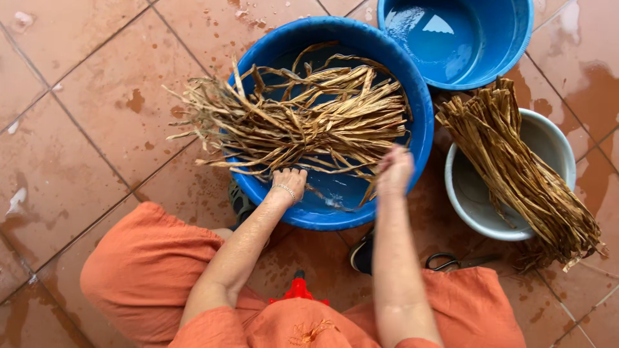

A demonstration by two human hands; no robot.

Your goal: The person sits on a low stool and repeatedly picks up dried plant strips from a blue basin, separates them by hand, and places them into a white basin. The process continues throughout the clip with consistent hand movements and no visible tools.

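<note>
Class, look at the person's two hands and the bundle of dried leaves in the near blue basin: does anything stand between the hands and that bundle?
Nothing visible does. The left hand and right hand are both inside the blue basin, right at the near edge of the dried leaf bundle, with no other object between them.

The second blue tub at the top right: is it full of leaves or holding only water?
Only water. The second blue tub shows a clear reflective surface and no leaves; the dried strips lie in the nearer blue tub.
</note>
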